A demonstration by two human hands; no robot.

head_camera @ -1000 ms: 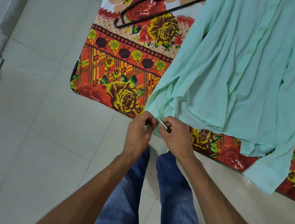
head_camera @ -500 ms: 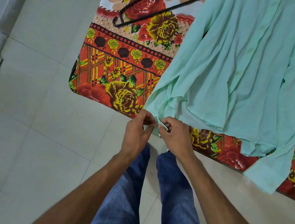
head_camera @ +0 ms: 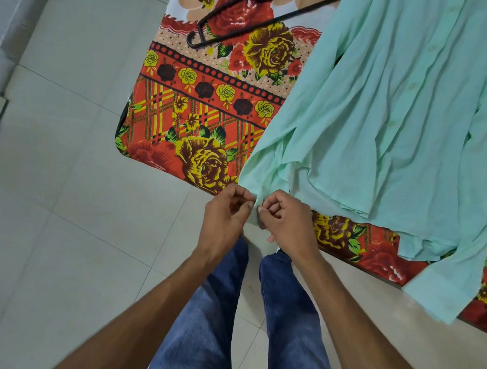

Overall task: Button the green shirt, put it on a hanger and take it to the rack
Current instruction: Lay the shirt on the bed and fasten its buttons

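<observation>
The mint green shirt point(head_camera: 395, 115) lies spread on a table covered with a red and yellow floral cloth point(head_camera: 201, 113). Its left sleeve reaches the table's near edge, and the cuff hangs just over it. My left hand point(head_camera: 228, 212) and my right hand point(head_camera: 286, 220) meet at that cuff, each pinching the fabric with thumb and fingertips. The cuff itself is mostly hidden between my fingers. A black hanger point(head_camera: 236, 16) rests on the cloth at the far side, its right arm running under the shirt. The other sleeve point(head_camera: 444, 293) droops off the near edge at right.
Pale floor tiles point(head_camera: 58, 197) surround the table on the left and front. My legs in blue jeans point(head_camera: 254, 317) stand right against the table's near edge. A grey step or ledge point(head_camera: 1, 45) runs along the far left.
Both hands stay at the cuff; the fingers have shifted slightly and closed in tighter on the fabric. The small white bit seen between them earlier is now covered.
</observation>
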